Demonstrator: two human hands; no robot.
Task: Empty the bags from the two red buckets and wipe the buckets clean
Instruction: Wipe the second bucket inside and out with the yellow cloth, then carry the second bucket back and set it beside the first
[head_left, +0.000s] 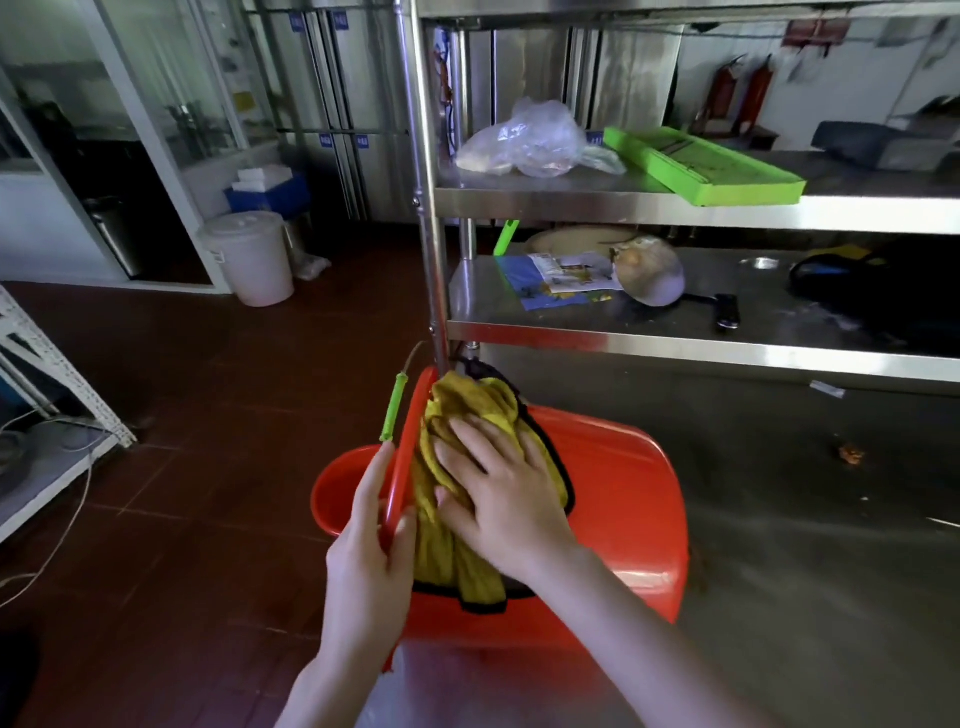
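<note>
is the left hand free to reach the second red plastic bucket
Probably not yet: the left hand grips the tilted red plastic bucket; the second red plastic bucket sits just beyond, unblocked.

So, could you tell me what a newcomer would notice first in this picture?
The bright red bucket tipped over at the centre, its rim gripped by the left hand while the right hand presses a yellow cloth flat against it. Next, a lime-green tray on the steel shelf, upper right.

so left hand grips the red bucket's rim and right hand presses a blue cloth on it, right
Not blue: the head view shows a yellow cloth. The left hand grips the red bucket by its rim; the right hand presses the cloth.
</note>
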